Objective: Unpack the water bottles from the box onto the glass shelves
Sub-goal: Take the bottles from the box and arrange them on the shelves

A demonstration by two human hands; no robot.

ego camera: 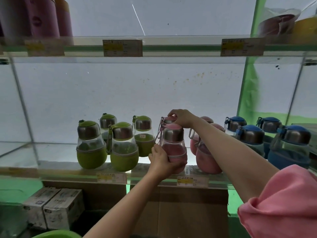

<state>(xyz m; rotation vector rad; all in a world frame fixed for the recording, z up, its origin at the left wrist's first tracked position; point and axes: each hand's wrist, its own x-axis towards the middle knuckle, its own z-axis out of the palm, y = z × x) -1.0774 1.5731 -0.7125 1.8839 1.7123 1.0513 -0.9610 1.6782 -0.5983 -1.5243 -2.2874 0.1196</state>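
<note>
Sleeve: pink sleeve (pixel 283 200) at lower right, on the person's right arm.
Boxes: small printed cartons (pixel 53 206) low at left; big cardboard box (pixel 180 212) under the shelf, partly behind the left forearm. Green basin rim (pixel 58 235) at bottom edge.
Left hand: left hand (pixel 162 160) wraps the lower pink part of the front pink bottle (pixel 174 148), fingers curled round its base, firm grasp.
Front pink bottle: upright at the front edge of the glass shelf (pixel 51 167), between the green and pink groups; can't tell if its base sits fully on the glass.
Right hand: right hand (pixel 181 118) reaches over, fingers pinched on the cap of a 2nd pink bottle (pixel 169 119) just behind the front one; mostly hidden.
Price tags: 2 tags (pixel 111 177) stuck on the shelf's front rim, text unreadable.
Green bottles: four green bottles (pixel 123 146) at left, 2 front, 2 back, upright.
More pink bottles: 2 or so pink ones (pixel 208 158) behind the right forearm, partly hidden.
Blue bottles: blue bottles (pixel 289 146) at right, upright, close together.
Upper shelf: upper glass shelf (pixel 180 48) w/ tags; pink tubes (pixel 42 18) at top left, wrapped items (pixel 277 21) at top right.
</note>
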